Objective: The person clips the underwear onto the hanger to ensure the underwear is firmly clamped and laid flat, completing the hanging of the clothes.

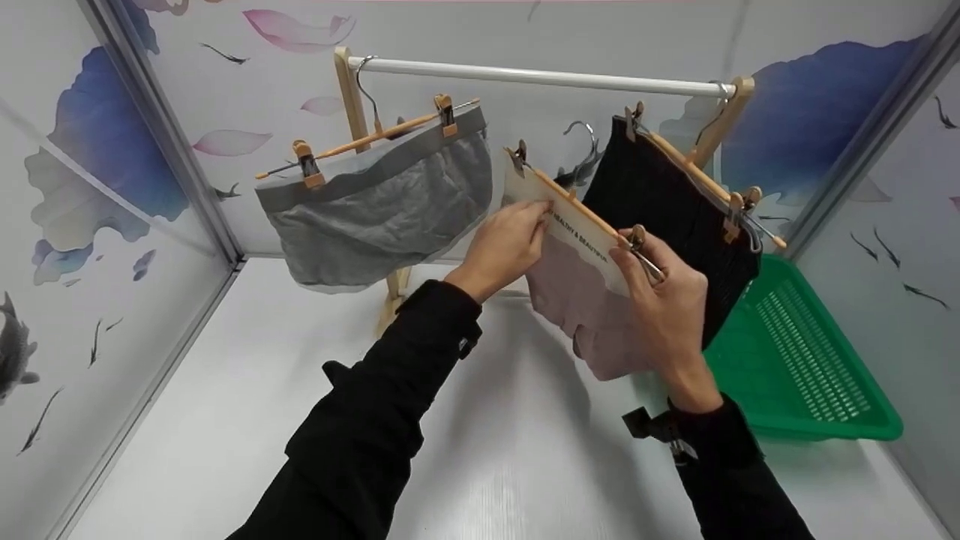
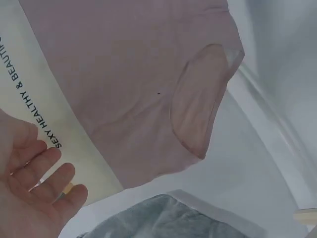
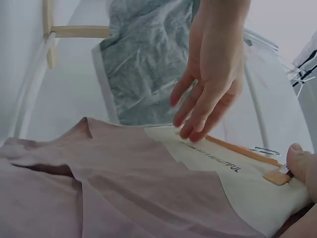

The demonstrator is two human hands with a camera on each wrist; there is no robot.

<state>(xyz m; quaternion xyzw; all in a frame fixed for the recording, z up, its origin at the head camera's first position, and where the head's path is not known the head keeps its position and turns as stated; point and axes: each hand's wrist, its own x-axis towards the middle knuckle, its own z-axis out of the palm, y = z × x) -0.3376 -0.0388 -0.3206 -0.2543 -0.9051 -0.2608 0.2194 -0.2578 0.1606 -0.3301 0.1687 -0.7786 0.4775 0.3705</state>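
So there's a pink pair of underwear [image 1: 581, 300] clipped to a wooden hanger [image 1: 577, 206], hanging off the white rail [image 1: 540, 76] between a grey pair [image 1: 382, 210] on the left and a black one [image 1: 667, 217] on the right. Both hands are on the pink one.

The right hand [image 1: 667, 307] is at the near end of the hanger, thumb and fingers pinched around the clip [image 1: 637, 238] there. In the right wrist view you can see the thumb sitting right by that clip. The left hand [image 1: 506, 244] is further along, fingers pretty much straight and relaxed, fingertips just touching the cream waistband [image 1: 555, 217] near the hanger bar, not gripping anything.

The key bit: the hanger runs diagonally, far end up and left toward the rail, near end down and right toward the person. So the near clip belongs to the right hand, and the far clip [image 1: 517, 156] is up past the left hand's fingertips, which makes the left hand the closer one for it.

A green basket [image 1: 810, 360] sits on the white tabletop [image 1: 300, 390], off to the right, below the black pair.
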